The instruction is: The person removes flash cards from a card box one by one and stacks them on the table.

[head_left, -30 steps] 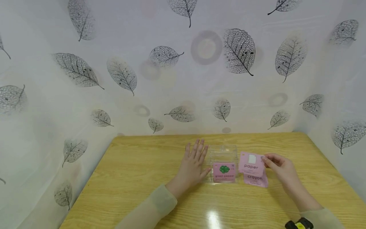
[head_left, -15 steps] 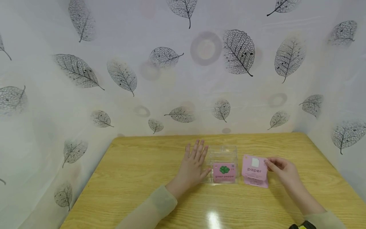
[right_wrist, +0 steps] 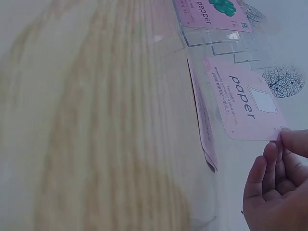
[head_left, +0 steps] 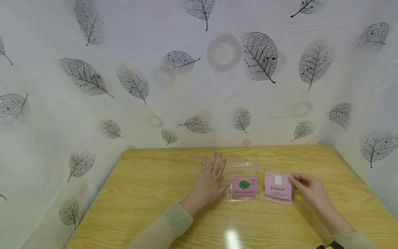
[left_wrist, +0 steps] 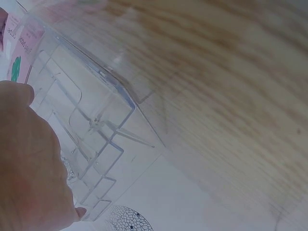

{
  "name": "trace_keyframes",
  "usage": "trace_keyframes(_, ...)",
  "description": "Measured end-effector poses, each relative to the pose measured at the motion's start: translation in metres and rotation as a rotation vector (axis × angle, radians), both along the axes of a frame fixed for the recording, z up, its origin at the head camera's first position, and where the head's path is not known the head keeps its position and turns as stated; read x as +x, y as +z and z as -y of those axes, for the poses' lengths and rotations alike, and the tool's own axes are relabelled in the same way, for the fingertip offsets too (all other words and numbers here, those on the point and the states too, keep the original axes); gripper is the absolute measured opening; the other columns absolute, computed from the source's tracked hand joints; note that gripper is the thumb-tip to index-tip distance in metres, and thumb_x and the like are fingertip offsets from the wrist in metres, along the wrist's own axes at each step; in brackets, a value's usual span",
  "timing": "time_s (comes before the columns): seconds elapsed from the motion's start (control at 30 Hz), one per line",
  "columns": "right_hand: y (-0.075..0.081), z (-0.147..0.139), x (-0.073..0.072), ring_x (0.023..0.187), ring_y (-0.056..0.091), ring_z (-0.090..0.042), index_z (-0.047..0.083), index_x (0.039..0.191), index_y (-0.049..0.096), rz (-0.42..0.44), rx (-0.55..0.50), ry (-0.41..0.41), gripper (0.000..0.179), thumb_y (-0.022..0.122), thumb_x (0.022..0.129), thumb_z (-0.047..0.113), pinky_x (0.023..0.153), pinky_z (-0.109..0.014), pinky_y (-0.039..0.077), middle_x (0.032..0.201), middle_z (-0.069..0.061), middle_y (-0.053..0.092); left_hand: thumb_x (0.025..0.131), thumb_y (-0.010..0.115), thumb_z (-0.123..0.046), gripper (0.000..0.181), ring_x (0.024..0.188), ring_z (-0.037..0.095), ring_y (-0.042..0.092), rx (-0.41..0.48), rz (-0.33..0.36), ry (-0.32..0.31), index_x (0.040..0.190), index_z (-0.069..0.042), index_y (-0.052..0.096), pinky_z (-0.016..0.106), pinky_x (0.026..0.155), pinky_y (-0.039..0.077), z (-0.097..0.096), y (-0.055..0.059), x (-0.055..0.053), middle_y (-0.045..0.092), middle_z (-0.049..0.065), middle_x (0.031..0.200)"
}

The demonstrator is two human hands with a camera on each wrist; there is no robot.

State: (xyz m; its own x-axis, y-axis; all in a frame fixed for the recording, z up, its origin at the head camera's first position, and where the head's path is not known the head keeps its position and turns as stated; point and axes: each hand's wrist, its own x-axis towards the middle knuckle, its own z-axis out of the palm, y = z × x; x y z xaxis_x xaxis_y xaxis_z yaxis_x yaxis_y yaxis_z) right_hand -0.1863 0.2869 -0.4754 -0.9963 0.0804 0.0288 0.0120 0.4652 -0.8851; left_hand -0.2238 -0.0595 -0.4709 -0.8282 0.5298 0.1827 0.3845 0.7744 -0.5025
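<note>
My right hand (head_left: 308, 188) pinches a pink card (head_left: 278, 186) printed "paper" by its upper right corner, between thumb and fingers. In the right wrist view another pink card (right_wrist: 203, 118) lies low on the table behind and below the held one, mostly covered by it in the head view. My left hand (head_left: 209, 183) rests with fingers straight along the left side of a clear stepped plastic rack (head_left: 243, 169). A pink "green pepper" card (head_left: 244, 187) stands in the rack's front slot. The left wrist view shows the rack's several tiers (left_wrist: 96, 144) beside the hand.
The wood-grain table (head_left: 149, 180) meets a pale curtain (head_left: 199, 97) with black leaf prints at its back and sides. A black and yellow strap (head_left: 332, 245) shows at the right wrist.
The "paper" card and my right hand have moved slightly right and down, over the "crayon" card, whose word is now covered. My left hand, the rack and its card stay in place.
</note>
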Motion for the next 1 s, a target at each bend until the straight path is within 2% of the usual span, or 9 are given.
trace_keyframes(0.37,-0.003,0.0,0.0,0.079,0.055,0.006,-0.004,0.114,0.06,0.001,0.025,-0.008,0.045,0.058,0.093,0.035,0.068,-0.017,0.053,0.09,0.015,0.063,0.091,0.012,-0.07,0.087,0.146,0.033,0.001,0.001,0.006,0.006,0.152,-0.009,-0.003,0.055,0.116,0.006,0.0,-0.001,0.0,-0.005,0.016,0.158)
trace_keyframes(0.63,-0.005,0.002,-0.001,0.079,0.051,0.008,-0.001,0.114,0.061,-0.002,0.139,-0.033,0.044,0.058,0.093,0.038,0.066,-0.011,0.045,0.101,-0.005,0.064,0.091,0.012,-0.069,0.087,0.146,0.033,-0.001,0.01,0.004,-0.001,0.151,-0.009,-0.004,0.055,0.116,0.007,0.001,-0.002,-0.001,-0.005,0.016,0.158)
trace_keyframes(0.83,-0.01,0.0,-0.004,0.077,0.052,0.008,0.001,0.113,0.062,-0.055,0.165,-0.05,0.04,0.061,0.092,0.034,0.066,-0.009,0.043,0.097,-0.005,0.065,0.091,0.011,-0.069,0.087,0.146,0.033,-0.001,0.008,0.008,0.001,0.151,-0.009,-0.005,0.054,0.116,0.008,0.001,-0.002,-0.001,-0.006,0.015,0.158)
trace_keyframes(1.0,-0.012,0.0,-0.004,0.074,0.05,0.01,0.0,0.111,0.063,-0.076,0.208,-0.059,0.038,0.061,0.091,0.032,0.064,-0.009,0.043,0.099,-0.012,0.065,0.091,0.012,-0.069,0.086,0.146,0.033,-0.001,0.015,0.008,-0.002,0.152,-0.009,-0.003,0.055,0.116,0.007,0.001,-0.003,-0.001,-0.008,0.016,0.158)
